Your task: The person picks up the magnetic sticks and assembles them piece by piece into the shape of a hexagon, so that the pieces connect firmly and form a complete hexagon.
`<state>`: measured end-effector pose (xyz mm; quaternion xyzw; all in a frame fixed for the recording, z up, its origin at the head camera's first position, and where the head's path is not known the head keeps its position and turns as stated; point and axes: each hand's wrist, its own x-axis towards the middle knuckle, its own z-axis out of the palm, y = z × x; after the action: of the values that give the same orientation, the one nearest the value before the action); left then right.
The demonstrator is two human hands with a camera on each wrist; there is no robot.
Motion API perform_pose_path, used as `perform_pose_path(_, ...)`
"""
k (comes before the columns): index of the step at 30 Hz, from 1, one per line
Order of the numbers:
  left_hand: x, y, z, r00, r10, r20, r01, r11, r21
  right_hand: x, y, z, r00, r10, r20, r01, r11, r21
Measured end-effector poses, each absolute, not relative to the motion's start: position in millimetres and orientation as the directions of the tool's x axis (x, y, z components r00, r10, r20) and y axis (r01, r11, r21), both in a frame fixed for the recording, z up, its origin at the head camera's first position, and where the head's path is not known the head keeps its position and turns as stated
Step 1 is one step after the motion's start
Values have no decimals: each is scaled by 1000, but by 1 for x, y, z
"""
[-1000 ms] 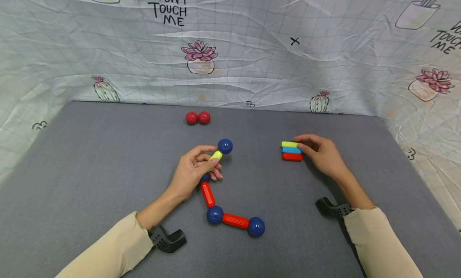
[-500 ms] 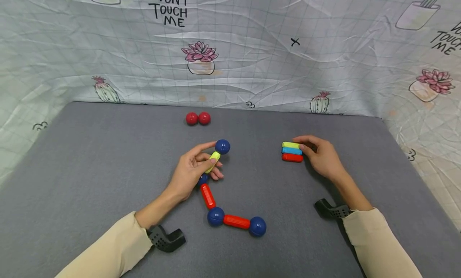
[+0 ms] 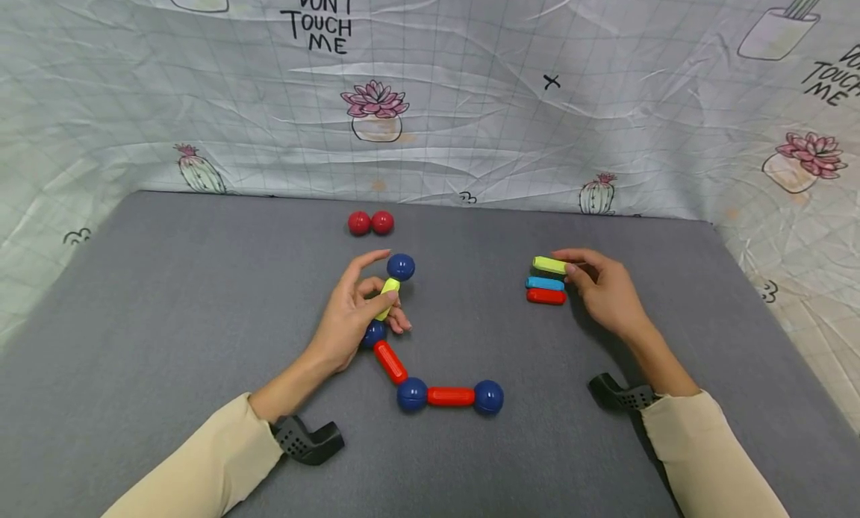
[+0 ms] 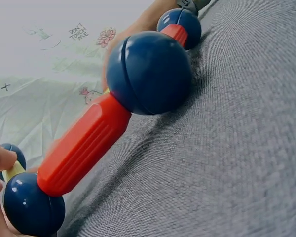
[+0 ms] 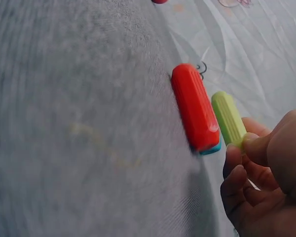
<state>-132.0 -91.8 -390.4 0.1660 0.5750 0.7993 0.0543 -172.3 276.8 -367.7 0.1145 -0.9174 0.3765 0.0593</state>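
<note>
My left hand (image 3: 339,324) pinches a yellow-green magnetic rod (image 3: 388,288) between thumb and fingers. A blue ball (image 3: 400,266) caps its far end; another blue ball (image 3: 373,334) joins its near end. From there a red rod (image 3: 390,362), a blue ball (image 3: 412,394), a second red rod (image 3: 451,396) and an end ball (image 3: 488,397) carry on the chain. At the right, my right hand (image 3: 605,294) pinches one end of a second yellow-green rod (image 5: 229,118), held just off a light-blue rod (image 3: 545,284) and a loose red rod (image 5: 193,104).
Two red balls (image 3: 371,223) sit together toward the back of the grey table (image 3: 201,294). A white printed cloth (image 3: 470,115) hangs behind the table's far edge. Each wrist wears a black camera mount (image 3: 309,440).
My right hand has lifted the yellow-green rod away from the light-blue one. My left hand has shifted its rod and top ball slightly left, and the chain's near red rod has swung level.
</note>
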Motion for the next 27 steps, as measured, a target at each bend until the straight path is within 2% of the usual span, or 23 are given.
perform_pose_path(7,-131,-90,-391,-944,250,216,123,-343,931,-170,261,-350,-954,-205,217,-298,647,-702)
perform_pose_path(13,-133,-90,-391,-954,208,214,136,-336,932,-172,234,-328,-958,-215,188,-282,609,-741)
perform_pose_path(27,-131,-89,-390,-968,185,167,81,-399,913,-181,179,-309,-933,-315,174,-316,487,-814)
